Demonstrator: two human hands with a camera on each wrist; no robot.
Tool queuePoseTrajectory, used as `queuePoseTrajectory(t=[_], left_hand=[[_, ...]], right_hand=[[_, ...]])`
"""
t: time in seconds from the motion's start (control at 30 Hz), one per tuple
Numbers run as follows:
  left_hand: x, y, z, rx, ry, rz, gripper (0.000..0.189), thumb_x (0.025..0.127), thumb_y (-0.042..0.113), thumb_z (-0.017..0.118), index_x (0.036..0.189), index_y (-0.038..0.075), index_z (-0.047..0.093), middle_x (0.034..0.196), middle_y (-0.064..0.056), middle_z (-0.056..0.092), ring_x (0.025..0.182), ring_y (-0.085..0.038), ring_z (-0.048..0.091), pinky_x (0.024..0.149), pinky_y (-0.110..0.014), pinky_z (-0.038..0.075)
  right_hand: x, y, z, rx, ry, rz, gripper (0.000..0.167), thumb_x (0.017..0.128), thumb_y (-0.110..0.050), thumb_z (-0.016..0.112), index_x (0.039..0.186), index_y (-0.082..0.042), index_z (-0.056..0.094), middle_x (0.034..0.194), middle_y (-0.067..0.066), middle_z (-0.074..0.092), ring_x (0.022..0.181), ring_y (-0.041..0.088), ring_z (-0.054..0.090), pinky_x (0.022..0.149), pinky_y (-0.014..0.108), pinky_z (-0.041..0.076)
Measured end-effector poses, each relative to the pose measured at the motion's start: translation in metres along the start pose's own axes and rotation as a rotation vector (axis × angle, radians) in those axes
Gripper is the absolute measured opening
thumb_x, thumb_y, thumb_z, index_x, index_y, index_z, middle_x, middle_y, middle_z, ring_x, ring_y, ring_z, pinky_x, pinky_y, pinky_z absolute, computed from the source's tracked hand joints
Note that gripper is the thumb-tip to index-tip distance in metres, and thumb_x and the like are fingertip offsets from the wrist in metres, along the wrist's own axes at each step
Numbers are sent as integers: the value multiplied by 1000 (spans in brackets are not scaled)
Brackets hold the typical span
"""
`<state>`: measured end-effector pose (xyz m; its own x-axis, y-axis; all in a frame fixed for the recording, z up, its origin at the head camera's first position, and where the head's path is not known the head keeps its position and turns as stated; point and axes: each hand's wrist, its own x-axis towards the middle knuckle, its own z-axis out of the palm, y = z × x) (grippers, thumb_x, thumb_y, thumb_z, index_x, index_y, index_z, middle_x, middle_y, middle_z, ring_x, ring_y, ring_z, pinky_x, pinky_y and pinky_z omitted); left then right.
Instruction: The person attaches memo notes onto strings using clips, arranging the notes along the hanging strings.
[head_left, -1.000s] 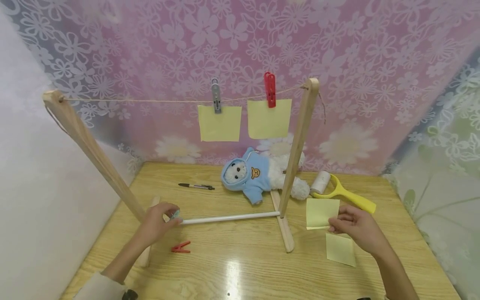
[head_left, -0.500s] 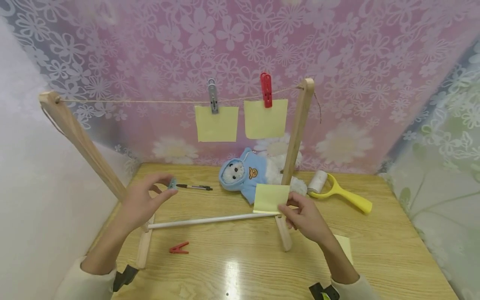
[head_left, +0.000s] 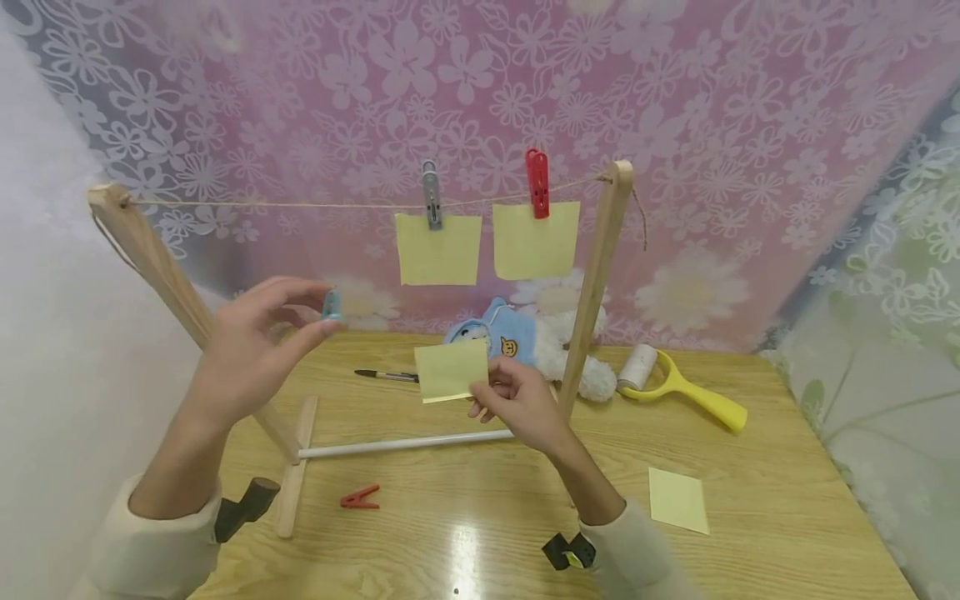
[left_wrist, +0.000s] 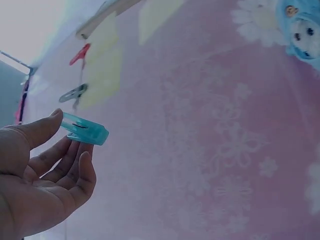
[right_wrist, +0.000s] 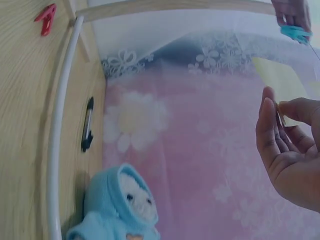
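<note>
My left hand [head_left: 251,350] pinches a teal clothespin [left_wrist: 87,131] between thumb and fingers, raised beside the left wooden post [head_left: 161,267] and below the string [head_left: 277,202]. A yellow sticky note [head_left: 453,372] is pinched at its lower right corner by my right hand [head_left: 521,404], held up in front of the plush toy. On the string hang two more yellow notes, one under a grey clothespin [head_left: 432,196], the other under a red clothespin [head_left: 537,185]. Another red clothespin [head_left: 361,497] lies on the table. One loose yellow note [head_left: 678,500] lies at the right.
A white rod [head_left: 405,443] joins the feet of the two posts low over the table [head_left: 405,550]. Behind it lie a pen [head_left: 385,376] and a plush toy in a blue hoodie [head_left: 517,333]. A white roll [head_left: 638,367] and a yellow-handled tool [head_left: 705,404] lie back right.
My left hand has lifted the teal clothespin up from beside the rod's left end. The right hand has carried its note leftward and up, from the right side to the middle.
</note>
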<state>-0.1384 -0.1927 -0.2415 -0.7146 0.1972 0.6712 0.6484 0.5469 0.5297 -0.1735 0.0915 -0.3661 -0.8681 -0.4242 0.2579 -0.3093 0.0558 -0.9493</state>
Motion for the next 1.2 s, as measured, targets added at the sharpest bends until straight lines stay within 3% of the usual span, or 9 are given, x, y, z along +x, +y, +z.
queuePoseTrajectory(t=[0.17,0.27,0.33,0.53,0.67,0.73,0.9,1.03,1.2], left_hand=[[20,15,-7,-170,73,91,32,70,-21,70,100,-10,67,94,6,69,79,-4,64,70,-14,53],[31,25,-10,-275,108,110,28,70,-23,68,96,-15,66,91,1,71,80,-9,66,70,-17,56],[38,31,-12,-280,126,111,26,71,-21,68,96,-15,66,91,1,72,80,-10,67,71,-19,56],[58,44,-14,-175,183,34,20,76,-11,71,96,-8,69,86,11,72,77,-7,68,72,-16,56],[71,43,-15,-262,221,20,18,77,-12,69,94,-5,70,83,7,73,74,-8,69,69,-18,57],[77,42,-15,-314,233,27,18,77,-13,69,92,-4,70,82,2,73,73,-10,70,67,-20,57],[88,40,-19,-272,236,-60,14,78,-8,70,90,-1,69,81,3,72,72,-10,69,66,-20,57],[94,38,-21,-274,250,-91,11,80,-6,70,87,1,68,81,5,71,71,-8,69,66,-18,57],[98,38,-24,-399,250,-72,10,79,-8,70,83,1,68,78,0,71,64,-11,68,63,-18,56]], right_hand=[[19,-9,20,13,2,-33,12,94,-10,58,96,2,58,87,19,65,68,10,66,62,40,58],[30,-16,31,32,4,-51,13,93,-9,59,98,3,60,88,24,64,68,10,65,62,38,58],[36,-20,38,41,7,-59,15,92,-8,60,102,3,61,88,24,64,68,9,64,62,34,58],[55,-30,55,97,14,-101,19,91,-5,61,107,5,62,88,26,62,66,5,61,61,23,53],[66,-35,64,127,43,-120,18,91,-5,60,106,5,62,88,28,61,65,5,60,57,20,50],[71,-36,68,134,63,-134,18,91,-5,60,105,5,63,86,27,61,65,10,61,58,24,52],[81,-40,75,131,129,-144,16,91,-11,62,97,3,66,74,20,61,67,30,58,60,30,52],[87,-42,78,145,163,-127,19,92,-14,62,99,3,67,70,15,59,66,26,54,55,20,41],[94,-45,79,180,150,-118,19,93,-13,60,95,5,65,70,12,56,67,22,53,57,21,39]])
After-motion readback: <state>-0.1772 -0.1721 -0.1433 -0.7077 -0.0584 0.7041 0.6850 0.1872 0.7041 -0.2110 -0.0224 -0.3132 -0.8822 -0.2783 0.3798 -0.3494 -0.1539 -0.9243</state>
